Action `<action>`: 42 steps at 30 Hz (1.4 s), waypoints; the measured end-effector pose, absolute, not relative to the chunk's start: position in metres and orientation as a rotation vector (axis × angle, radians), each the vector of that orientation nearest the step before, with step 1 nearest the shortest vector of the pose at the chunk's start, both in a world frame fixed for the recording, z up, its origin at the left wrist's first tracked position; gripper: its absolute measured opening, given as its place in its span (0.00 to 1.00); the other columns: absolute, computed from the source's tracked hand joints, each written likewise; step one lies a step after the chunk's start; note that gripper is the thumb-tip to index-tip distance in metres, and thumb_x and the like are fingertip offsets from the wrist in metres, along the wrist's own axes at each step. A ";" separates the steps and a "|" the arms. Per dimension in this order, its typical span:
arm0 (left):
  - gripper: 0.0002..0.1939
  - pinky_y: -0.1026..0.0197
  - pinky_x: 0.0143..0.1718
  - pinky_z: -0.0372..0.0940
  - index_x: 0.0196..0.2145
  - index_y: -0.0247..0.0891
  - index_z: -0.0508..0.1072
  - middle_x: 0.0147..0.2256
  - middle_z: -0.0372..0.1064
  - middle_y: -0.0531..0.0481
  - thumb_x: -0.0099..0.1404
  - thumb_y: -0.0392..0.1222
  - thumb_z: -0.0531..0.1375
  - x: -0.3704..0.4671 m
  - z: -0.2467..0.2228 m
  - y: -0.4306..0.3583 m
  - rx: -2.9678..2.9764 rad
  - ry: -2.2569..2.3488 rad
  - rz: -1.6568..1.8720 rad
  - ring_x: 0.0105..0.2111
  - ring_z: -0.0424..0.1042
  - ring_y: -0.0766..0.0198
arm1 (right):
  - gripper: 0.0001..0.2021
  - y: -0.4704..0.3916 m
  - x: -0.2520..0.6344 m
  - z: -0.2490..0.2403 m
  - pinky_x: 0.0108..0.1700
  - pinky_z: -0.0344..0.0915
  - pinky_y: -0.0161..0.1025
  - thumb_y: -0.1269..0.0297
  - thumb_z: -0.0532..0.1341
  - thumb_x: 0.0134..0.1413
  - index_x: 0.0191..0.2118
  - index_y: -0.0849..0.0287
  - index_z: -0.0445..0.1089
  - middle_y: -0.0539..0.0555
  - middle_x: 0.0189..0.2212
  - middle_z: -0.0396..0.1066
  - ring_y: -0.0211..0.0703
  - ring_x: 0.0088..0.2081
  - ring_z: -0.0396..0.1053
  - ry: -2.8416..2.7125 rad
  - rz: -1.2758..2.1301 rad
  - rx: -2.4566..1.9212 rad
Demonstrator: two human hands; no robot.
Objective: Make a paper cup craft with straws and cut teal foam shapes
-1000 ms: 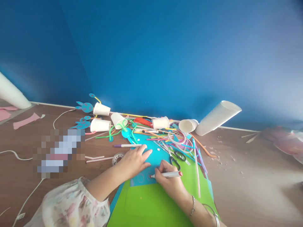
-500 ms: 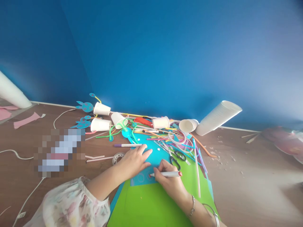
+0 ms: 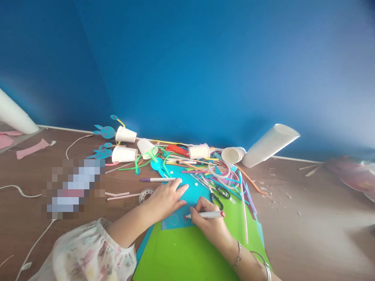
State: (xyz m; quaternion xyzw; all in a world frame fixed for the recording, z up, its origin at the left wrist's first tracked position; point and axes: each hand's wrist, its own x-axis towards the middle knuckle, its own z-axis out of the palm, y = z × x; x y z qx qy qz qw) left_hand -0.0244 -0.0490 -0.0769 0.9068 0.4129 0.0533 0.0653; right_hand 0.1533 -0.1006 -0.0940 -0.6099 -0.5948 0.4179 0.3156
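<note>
My right hand (image 3: 209,224) grips a white marker (image 3: 209,214) with a red end, its tip touching a blue paper sheet (image 3: 193,193) near the lower edge. Faint round outlines are drawn there. Fingers spread, my left hand (image 3: 168,195) rests on the same sheet. A purple-capped marker (image 3: 158,180) lies just beyond its fingertips, and a roll of tape (image 3: 145,196) sits beside its wrist. Under the blue sheet is green paper (image 3: 187,253). Black-handled scissors (image 3: 218,197) lie to the right of the sheet, above my right hand.
Pipe cleaners and straws (image 3: 202,168) pile up behind the sheet. White paper cups (image 3: 125,154), some with blue paper cut-outs, lie along the blue wall (image 3: 187,70). A tall cup stack (image 3: 271,146) leans at the right. A white cable (image 3: 35,249) runs over the floor at left.
Almost nothing differs. The marker stays at the same spot on the blue sheet, and my left hand keeps its place.
</note>
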 end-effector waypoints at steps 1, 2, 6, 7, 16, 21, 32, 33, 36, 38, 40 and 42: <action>0.25 0.51 0.43 0.68 0.58 0.38 0.60 0.53 0.61 0.38 0.66 0.48 0.56 -0.024 -0.077 -0.049 2.736 1.246 0.161 0.50 0.68 0.48 | 0.13 -0.101 0.153 -0.093 0.22 0.53 0.33 0.61 0.57 0.48 0.19 0.54 0.53 0.43 0.14 0.57 0.35 0.19 0.53 -1.566 1.099 -1.605; 0.25 0.51 0.44 0.68 0.58 0.38 0.60 0.53 0.61 0.38 0.66 0.48 0.56 -0.024 -0.077 -0.049 2.735 1.244 0.161 0.50 0.67 0.48 | 0.13 -0.101 0.153 -0.093 0.23 0.53 0.33 0.61 0.58 0.48 0.20 0.54 0.53 0.44 0.15 0.57 0.35 0.19 0.53 -1.565 1.098 -1.603; 0.24 0.53 0.44 0.68 0.58 0.39 0.60 0.53 0.62 0.39 0.67 0.49 0.54 -0.025 -0.077 -0.050 2.731 1.242 0.163 0.50 0.67 0.49 | 0.13 -0.101 0.153 -0.091 0.22 0.52 0.33 0.61 0.58 0.47 0.19 0.54 0.53 0.43 0.14 0.56 0.35 0.19 0.52 -1.566 1.099 -1.599; 0.24 0.53 0.44 0.68 0.58 0.40 0.60 0.53 0.62 0.39 0.67 0.49 0.55 -0.025 -0.078 -0.050 2.730 1.243 0.164 0.50 0.67 0.49 | 0.13 -0.101 0.153 -0.091 0.22 0.52 0.33 0.62 0.57 0.47 0.19 0.54 0.53 0.43 0.14 0.56 0.34 0.19 0.52 -1.566 1.101 -1.603; 0.24 0.53 0.45 0.67 0.58 0.41 0.59 0.54 0.61 0.40 0.66 0.48 0.55 -0.025 -0.077 -0.049 2.705 1.251 0.165 0.51 0.67 0.49 | 0.13 -0.099 0.152 -0.091 0.22 0.53 0.33 0.62 0.58 0.47 0.19 0.54 0.53 0.43 0.14 0.56 0.34 0.19 0.53 -1.563 1.116 -1.586; 0.24 0.53 0.45 0.67 0.58 0.41 0.59 0.54 0.61 0.40 0.66 0.49 0.55 -0.025 -0.077 -0.049 2.700 1.250 0.154 0.51 0.67 0.49 | 0.13 -0.100 0.152 -0.091 0.22 0.55 0.33 0.62 0.58 0.46 0.19 0.54 0.53 0.43 0.14 0.57 0.35 0.19 0.55 -1.527 1.121 -1.588; 0.25 0.50 0.47 0.66 0.59 0.39 0.60 0.56 0.58 0.38 0.67 0.48 0.54 -0.029 -0.070 -0.046 2.577 1.191 0.155 0.53 0.66 0.47 | 0.14 -0.099 0.145 -0.087 0.21 0.56 0.32 0.57 0.60 0.49 0.21 0.54 0.54 0.41 0.13 0.53 0.33 0.16 0.53 -1.296 1.297 -1.315; 0.24 0.51 0.48 0.66 0.59 0.39 0.61 0.56 0.57 0.38 0.67 0.47 0.54 -0.030 -0.069 -0.045 2.548 1.181 0.159 0.53 0.66 0.47 | 0.13 -0.100 0.142 -0.088 0.20 0.54 0.32 0.59 0.60 0.49 0.22 0.55 0.55 0.41 0.14 0.54 0.32 0.17 0.51 -1.341 1.303 -1.323; 0.21 0.55 0.47 0.66 0.58 0.41 0.62 0.56 0.56 0.40 0.68 0.43 0.53 -0.031 -0.069 -0.042 2.486 1.160 0.180 0.50 0.68 0.52 | 0.12 -0.102 0.135 -0.092 0.21 0.51 0.31 0.62 0.61 0.47 0.22 0.56 0.56 0.42 0.15 0.56 0.32 0.19 0.51 -1.466 1.279 -1.406; 0.20 0.56 0.47 0.66 0.57 0.42 0.62 0.56 0.56 0.41 0.68 0.42 0.53 -0.032 -0.070 -0.041 2.482 1.153 0.204 0.49 0.69 0.54 | 0.13 -0.102 0.133 -0.093 0.22 0.51 0.32 0.62 0.61 0.47 0.21 0.56 0.55 0.43 0.15 0.56 0.33 0.20 0.52 -1.516 1.229 -1.455; 0.20 0.55 0.48 0.66 0.57 0.41 0.62 0.55 0.57 0.42 0.67 0.41 0.53 -0.031 -0.070 -0.041 2.486 1.155 0.211 0.50 0.68 0.53 | 0.13 -0.102 0.133 -0.092 0.23 0.52 0.32 0.62 0.60 0.47 0.20 0.56 0.54 0.43 0.15 0.56 0.33 0.20 0.52 -1.552 1.198 -1.470; 0.20 0.54 0.49 0.65 0.56 0.40 0.63 0.54 0.58 0.41 0.67 0.41 0.54 -0.031 -0.069 -0.041 2.486 1.156 0.200 0.51 0.68 0.53 | 0.13 -0.102 0.134 -0.091 0.23 0.51 0.33 0.62 0.60 0.48 0.20 0.55 0.54 0.43 0.15 0.56 0.33 0.19 0.51 -1.577 1.190 -1.473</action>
